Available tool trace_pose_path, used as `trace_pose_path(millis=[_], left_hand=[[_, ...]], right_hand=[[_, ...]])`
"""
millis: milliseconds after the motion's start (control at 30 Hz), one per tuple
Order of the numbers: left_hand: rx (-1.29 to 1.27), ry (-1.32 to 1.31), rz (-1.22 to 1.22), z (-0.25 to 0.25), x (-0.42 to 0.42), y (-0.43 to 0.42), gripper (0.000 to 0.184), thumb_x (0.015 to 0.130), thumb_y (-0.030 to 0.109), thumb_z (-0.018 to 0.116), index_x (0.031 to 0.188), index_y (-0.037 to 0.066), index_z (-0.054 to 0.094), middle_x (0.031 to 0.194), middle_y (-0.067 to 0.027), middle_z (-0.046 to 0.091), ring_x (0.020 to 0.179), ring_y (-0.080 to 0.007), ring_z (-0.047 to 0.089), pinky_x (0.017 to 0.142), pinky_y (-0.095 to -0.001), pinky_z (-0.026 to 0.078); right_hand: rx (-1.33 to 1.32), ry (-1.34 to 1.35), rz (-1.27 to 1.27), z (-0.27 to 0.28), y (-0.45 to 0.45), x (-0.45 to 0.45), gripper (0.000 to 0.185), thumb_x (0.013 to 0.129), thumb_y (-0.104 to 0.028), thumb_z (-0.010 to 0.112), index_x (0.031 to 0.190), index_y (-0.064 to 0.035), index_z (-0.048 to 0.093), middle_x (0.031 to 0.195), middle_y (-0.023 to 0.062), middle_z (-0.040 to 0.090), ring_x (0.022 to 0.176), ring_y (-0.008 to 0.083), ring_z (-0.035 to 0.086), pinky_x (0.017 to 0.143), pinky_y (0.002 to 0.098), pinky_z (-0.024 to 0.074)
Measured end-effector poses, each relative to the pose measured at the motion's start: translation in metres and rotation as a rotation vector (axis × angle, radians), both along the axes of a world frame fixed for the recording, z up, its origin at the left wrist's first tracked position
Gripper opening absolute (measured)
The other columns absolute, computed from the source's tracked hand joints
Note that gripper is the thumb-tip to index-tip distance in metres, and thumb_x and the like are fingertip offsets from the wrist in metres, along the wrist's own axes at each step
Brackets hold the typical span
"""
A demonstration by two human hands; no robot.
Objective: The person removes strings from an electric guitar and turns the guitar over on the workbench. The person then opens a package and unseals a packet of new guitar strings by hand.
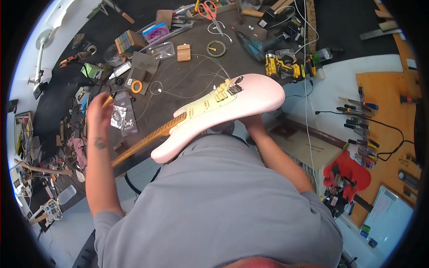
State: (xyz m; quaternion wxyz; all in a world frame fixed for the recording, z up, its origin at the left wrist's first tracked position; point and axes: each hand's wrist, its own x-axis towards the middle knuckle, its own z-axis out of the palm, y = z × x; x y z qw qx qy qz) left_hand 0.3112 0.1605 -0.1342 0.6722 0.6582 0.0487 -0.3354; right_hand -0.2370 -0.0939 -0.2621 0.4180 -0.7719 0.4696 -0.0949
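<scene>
A pale pink electric guitar [263, 91] with a cream pickguard lies tilted across my front at the bench edge. Its wooden neck [149, 137] runs down to the left and passes behind my left forearm. My right hand [253, 123] holds the guitar body from below, its fingers hidden behind the body. Raised over the bench to the left of the neck, my left hand [98, 115] is slightly blurred. Its fingers are closed around a small yellowish item [107, 100] whose kind I cannot make out. Loose thin strings [172, 91] trail from the guitar's bridge across the bench.
On the dark bench [196, 44] lie orange-handled scissors [210, 11], a tape roll [216, 48], an orange tape roll [136, 86], a wooden block [183, 52] and a yellow drill [283, 66]. A white cable hangs at right. A red guitar body [346, 174] stands near a tool board [384, 102].
</scene>
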Motion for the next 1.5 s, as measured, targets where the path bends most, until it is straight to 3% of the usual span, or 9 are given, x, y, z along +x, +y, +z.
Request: trace_pose_path(millis=[400,500,567,633,700,900,1000,1333,1500], left_hand=[[0.439,-0.282,0.737,-0.024,0.192,0.346,0.019,0.103,0.018,0.064,0.102,0.0,0.07,0.075,-0.0111,0.068,0.055,-0.0254,0.061,0.052,-0.0325,0.053],[1.472,-0.367,0.871,-0.027,0.133,0.267,0.063,0.089,0.035,0.076,0.132,-0.007,0.056,0.12,-0.0285,0.061,0.108,-0.0443,0.059,0.092,-0.0478,0.053],[1.58,-0.8,0.623,-0.01,0.07,0.172,0.104,0.076,0.049,0.085,0.151,-0.007,0.042,0.151,-0.0404,0.04,0.139,-0.058,0.04,0.118,-0.0575,0.039],[1.233,-1.627,0.009,0.022,-0.013,0.059,0.071,0.084,0.031,0.079,0.14,-0.006,0.057,0.134,-0.0254,0.062,0.129,-0.041,0.057,0.109,-0.0529,0.046],[0.526,-1.113,-0.462,0.077,-0.122,-0.067,0.053,0.086,0.008,0.079,0.137,0.003,0.067,0.132,-0.0222,0.068,0.125,-0.0412,0.063,0.11,-0.0483,0.048],[-0.101,-1.78,-1.239,0.015,-0.251,-0.241,0.034,0.096,0.012,0.06,0.128,0.018,0.073,0.139,-0.0098,0.068,0.136,-0.0307,0.06,0.117,-0.0603,0.04],[0.279,-1.634,-1.861,0.024,-0.267,-0.278,0.025,0.097,0.013,0.062,0.116,0.017,0.076,0.123,-0.0088,0.074,0.131,-0.0296,0.063,0.118,-0.0647,0.038],[0.609,-2.002,-1.38,0.007,-0.143,-0.284,0.03,0.096,0.011,0.064,0.125,0.017,0.072,0.11,-0.0067,0.077,0.121,-0.0269,0.069,0.111,-0.0626,0.044],[0.84,-1.959,-1.301,0.009,-0.096,-0.285,0.042,0.088,0.007,0.071,0.129,0.014,0.063,0.116,-0.0074,0.075,0.117,-0.0283,0.07,0.099,-0.0552,0.05]], right_hand=[[-0.292,0.172,0.169,-0.009,-0.011,-0.028,0.05,0.1,-0.037,0.074,0.138,-0.0055,0.064,0.129,0.0231,0.071,0.121,0.0425,0.067,0.098,0.0516,0.0538],[-0.249,0.111,0.105,-0.003,-0.011,-0.027,0.045,0.096,-0.033,0.076,0.129,-0.0039,0.067,0.124,0.022,0.073,0.116,0.0429,0.068,0.091,0.0522,0.0547],[-0.186,0.126,0.052,0.004,-0.009,-0.026,0.04,0.093,-0.029,0.077,0.122,-0.0033,0.069,0.118,0.0212,0.074,0.112,0.0421,0.07,0.088,0.0517,0.0554],[-0.053,0.185,0.013,0.01,-0.007,-0.02,0.035,0.089,-0.025,0.078,0.115,-0.0032,0.07,0.111,0.0206,0.076,0.105,0.0404,0.072,0.083,0.0506,0.056],[-0.061,0.267,0.012,0.034,-0.003,-0.004,0.032,0.089,-0.024,0.075,0.113,-0.003,0.07,0.104,0.0196,0.076,0.095,0.0349,0.073,0.079,0.0474,0.0564],[-0.1,-0.164,-0.149,-0.013,-0.007,-0.004,0.036,0.099,-0.023,0.066,0.129,-0.0037,0.068,0.122,0.0203,0.073,0.114,0.0387,0.07,0.095,0.0485,0.0556],[-0.273,-0.032,-0.056,-0.004,-0.01,-0.009,0.036,0.099,-0.021,0.065,0.13,-0.0034,0.069,0.125,0.0216,0.073,0.119,0.0407,0.068,0.1,0.0502,0.054],[0.125,-0.232,-0.407,-0.007,-0.012,-0.008,0.052,0.098,-0.026,0.075,0.141,-0.001,0.059,0.133,0.0141,0.067,0.121,0.0296,0.066,0.105,0.0416,0.0514],[0.369,-0.827,-0.747,0.069,-0.034,-0.018,0.045,0.109,-0.035,0.061,0.14,-0.0031,0.057,0.132,0.0131,0.066,0.122,0.0226,0.064,0.104,0.0409,0.051]])
